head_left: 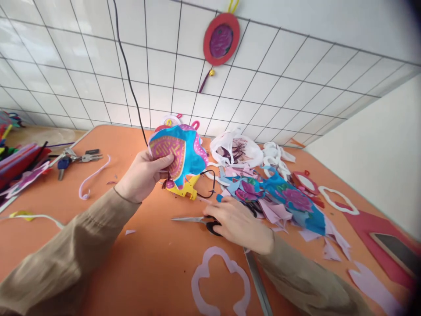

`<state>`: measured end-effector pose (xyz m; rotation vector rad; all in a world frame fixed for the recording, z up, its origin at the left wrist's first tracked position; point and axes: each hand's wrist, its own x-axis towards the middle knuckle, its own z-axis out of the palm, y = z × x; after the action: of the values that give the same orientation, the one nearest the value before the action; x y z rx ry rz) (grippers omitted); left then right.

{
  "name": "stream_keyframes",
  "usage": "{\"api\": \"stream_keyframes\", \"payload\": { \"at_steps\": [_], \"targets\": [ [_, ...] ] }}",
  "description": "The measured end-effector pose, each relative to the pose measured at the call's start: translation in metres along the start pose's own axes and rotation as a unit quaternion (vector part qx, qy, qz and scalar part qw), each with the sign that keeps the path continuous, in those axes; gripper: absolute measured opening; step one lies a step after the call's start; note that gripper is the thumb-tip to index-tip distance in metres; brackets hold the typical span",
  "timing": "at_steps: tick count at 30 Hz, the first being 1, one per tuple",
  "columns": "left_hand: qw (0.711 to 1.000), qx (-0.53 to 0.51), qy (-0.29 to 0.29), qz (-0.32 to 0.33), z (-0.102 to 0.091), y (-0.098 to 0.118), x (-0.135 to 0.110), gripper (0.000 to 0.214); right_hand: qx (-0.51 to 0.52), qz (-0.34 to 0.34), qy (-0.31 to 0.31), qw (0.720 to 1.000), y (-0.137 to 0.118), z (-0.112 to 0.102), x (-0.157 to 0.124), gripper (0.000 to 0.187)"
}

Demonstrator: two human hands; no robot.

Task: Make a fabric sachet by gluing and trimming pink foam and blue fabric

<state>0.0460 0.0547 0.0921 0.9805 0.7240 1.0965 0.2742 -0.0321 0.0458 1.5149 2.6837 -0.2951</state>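
My left hand (144, 173) pinches a stuffed-looking fabric ornament (189, 153), bright blue with a pink and gold patterned patch, pink edging and small loops on top. A dark red bead with a short tassel (169, 183) hangs at its lower edge. Just below it lies a yellow glue gun (186, 188), partly hidden by the ornament. My right hand (241, 221) rests low over the table, its fingers closed about the black handle of a pair of scissors (190, 219), whose blades point left. A small blue scrap (219, 198) shows by its fingertips.
Fabric and paper scraps (289, 197) pile up on the right, before a white plastic bag (237, 149). A lilac cut-out frame (197, 281) and a metal ruler (258, 281) lie in front. Keys (87, 157) sit left; a phone (396, 250) lies far right. A round red ornament (207, 39) hangs on the tiles.
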Motion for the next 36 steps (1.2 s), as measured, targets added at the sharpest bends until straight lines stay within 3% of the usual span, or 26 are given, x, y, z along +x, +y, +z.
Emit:
{"api": "stream_keyframes", "payload": {
  "at_steps": [5,10,16,18,19,22,25,27,30,33,36],
  "targets": [
    [1.000,-0.016,0.012,0.022,0.012,-0.002,-0.009,0.022,0.000,-0.036,0.053,0.998,-0.003,-0.001,0.003,0.016],
    [0.997,-0.046,0.037,0.041,0.022,-0.008,-0.019,0.026,-0.010,-0.019,0.020,1.000,-0.002,0.004,0.006,0.003],
    [0.993,-0.073,0.063,0.061,0.029,-0.019,-0.039,0.034,0.174,0.020,-0.014,0.984,0.005,0.013,0.011,0.021],
    [0.992,-0.082,0.079,0.061,0.027,-0.025,-0.046,0.036,0.260,0.032,0.012,0.965,0.007,0.013,0.012,0.030],
    [0.991,-0.085,0.088,0.058,0.025,-0.030,-0.050,0.036,0.304,0.045,0.053,0.950,0.008,0.013,0.012,0.031],
    [0.987,-0.094,0.124,0.043,0.021,-0.047,-0.060,0.036,0.457,0.064,0.195,0.866,0.003,0.012,0.012,0.029],
    [0.983,-0.102,0.150,0.030,0.022,-0.064,-0.068,0.037,0.608,0.048,0.186,0.770,-0.010,0.013,0.011,0.033],
    [0.983,-0.097,0.154,0.024,0.025,-0.073,-0.072,0.037,0.653,0.055,0.167,0.737,-0.020,0.016,0.011,0.033],
    [0.986,-0.082,0.143,0.018,0.030,-0.080,-0.075,0.036,0.655,0.079,0.192,0.727,-0.029,0.020,0.011,0.024],
    [0.988,-0.078,0.132,0.004,0.031,-0.083,-0.075,0.035,0.629,0.090,0.223,0.739,-0.031,0.022,0.011,0.020],
    [0.990,-0.066,0.120,-0.026,0.030,-0.085,-0.076,0.034,0.623,0.088,0.216,0.746,-0.031,0.021,0.010,0.020]
  ]
}}
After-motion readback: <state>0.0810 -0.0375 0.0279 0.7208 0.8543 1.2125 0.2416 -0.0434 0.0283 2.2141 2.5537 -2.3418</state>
